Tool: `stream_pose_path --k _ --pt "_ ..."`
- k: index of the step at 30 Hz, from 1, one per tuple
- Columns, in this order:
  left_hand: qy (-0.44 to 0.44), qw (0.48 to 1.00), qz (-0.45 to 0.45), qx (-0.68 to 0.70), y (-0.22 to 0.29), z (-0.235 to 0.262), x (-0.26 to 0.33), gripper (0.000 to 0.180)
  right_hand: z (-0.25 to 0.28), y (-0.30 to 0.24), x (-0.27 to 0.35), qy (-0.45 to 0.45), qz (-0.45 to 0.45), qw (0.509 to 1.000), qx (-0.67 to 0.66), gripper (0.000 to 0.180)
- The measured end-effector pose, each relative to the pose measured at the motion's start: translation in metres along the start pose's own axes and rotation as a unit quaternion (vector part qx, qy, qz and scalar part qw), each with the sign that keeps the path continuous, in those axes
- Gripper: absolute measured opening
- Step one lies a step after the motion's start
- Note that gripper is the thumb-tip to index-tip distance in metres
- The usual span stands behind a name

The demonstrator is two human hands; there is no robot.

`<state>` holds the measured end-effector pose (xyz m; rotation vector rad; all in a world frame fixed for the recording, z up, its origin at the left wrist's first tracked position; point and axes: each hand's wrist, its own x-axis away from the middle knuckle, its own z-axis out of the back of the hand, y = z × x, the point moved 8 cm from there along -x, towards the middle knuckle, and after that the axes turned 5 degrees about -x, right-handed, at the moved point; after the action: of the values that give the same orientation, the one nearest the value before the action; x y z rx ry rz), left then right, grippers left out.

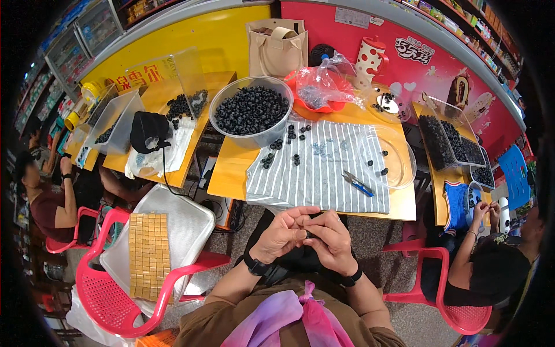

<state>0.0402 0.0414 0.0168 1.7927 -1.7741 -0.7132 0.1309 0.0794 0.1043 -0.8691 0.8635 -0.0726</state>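
Observation:
My left hand and my right hand meet in front of my body, just short of the table's near edge. Both are closed, thumbs and fingers pinched together. A little darkness shows between the fingertips, but what they hold is too small and hidden to name. Beyond them lies a grey striped cloth with several small round black pieces and a scatter of small clear bits. Blue-handled pliers rest on the cloth, jaws pointing away from me. A round clear lid overlaps its right side, with black pieces on it.
A clear tub full of black pieces stands at the cloth's far left. Behind are a red bowl with plastic bags, a canvas bag and a dotted tumbler. Pink chairs flank me; other people sit at both sides.

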Motion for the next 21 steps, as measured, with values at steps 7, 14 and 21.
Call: stream_pose_path --k 7,14,21 --pt "-0.024 0.999 0.018 0.033 -0.007 0.005 0.002 0.062 0.001 0.0 0.002 -0.005 0.018 1.0 0.011 0.022" --pt "-0.042 0.996 0.014 0.083 -0.011 0.013 -0.003 0.059 0.005 0.005 -0.001 -0.027 -0.035 0.999 -0.026 0.032" --pt "0.02 0.999 0.022 0.04 -0.011 0.014 -0.003 0.054 0.0 0.006 0.001 -0.027 -0.012 1.0 0.002 0.028"
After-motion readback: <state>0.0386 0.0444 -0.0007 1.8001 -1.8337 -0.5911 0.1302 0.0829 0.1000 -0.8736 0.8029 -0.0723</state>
